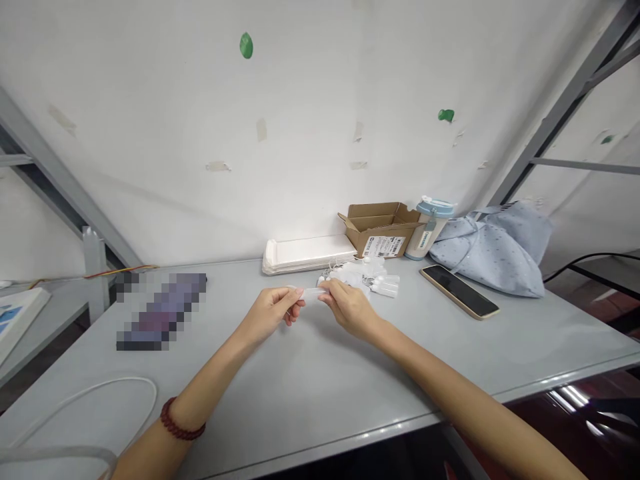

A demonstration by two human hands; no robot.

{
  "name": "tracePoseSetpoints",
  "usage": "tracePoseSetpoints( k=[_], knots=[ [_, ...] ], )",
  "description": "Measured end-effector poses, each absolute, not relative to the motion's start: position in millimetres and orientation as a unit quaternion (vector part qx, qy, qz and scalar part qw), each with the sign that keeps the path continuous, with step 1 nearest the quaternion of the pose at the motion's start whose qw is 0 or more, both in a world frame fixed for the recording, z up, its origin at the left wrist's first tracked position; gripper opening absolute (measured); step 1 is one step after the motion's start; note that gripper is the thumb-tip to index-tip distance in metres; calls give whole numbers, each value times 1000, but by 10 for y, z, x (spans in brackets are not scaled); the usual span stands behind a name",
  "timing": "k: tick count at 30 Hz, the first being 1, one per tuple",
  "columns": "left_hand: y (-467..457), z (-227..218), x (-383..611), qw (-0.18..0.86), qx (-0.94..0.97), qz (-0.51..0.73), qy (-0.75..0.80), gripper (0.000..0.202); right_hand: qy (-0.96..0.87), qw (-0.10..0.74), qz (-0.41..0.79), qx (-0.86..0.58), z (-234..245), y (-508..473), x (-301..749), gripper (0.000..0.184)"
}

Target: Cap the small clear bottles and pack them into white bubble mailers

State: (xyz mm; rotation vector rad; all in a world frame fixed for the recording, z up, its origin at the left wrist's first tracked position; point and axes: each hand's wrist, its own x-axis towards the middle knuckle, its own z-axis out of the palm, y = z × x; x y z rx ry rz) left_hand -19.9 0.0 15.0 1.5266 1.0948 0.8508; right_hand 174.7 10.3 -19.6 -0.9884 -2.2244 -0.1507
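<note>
Between my two hands, above the grey tabletop, is a small translucent white plastic piece [313,293]; its exact kind does not show. My left hand [274,310] pinches one end with thumb and fingers. The other end is in the closed fingers of my right hand [351,309], which hide part of it. Just beyond my right hand lies a pile of similar translucent plastic pieces [385,285] with thin cords. Behind them rests a stack of flat white trays or sleeves [310,252].
An open cardboard box [385,233] stands against the wall beside a cup with a blue lid [431,227]. To the right are a phone [459,291] and a light blue cloth bag [493,250]. A pixelated item [163,312] lies left. A white cable [115,381] loops at front left.
</note>
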Motion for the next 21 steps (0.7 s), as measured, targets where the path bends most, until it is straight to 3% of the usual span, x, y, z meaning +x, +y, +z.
tracePoseSetpoints(
  k=[10,21],
  knots=[
    [-11,156,-175,476,669,342,457,41,-861,365,-114,-336,-182,79,1708,25],
    [-11,124,-185,462,686,328,456,43,-875,345,-73,-331,-206,80,1733,25]
  ],
)
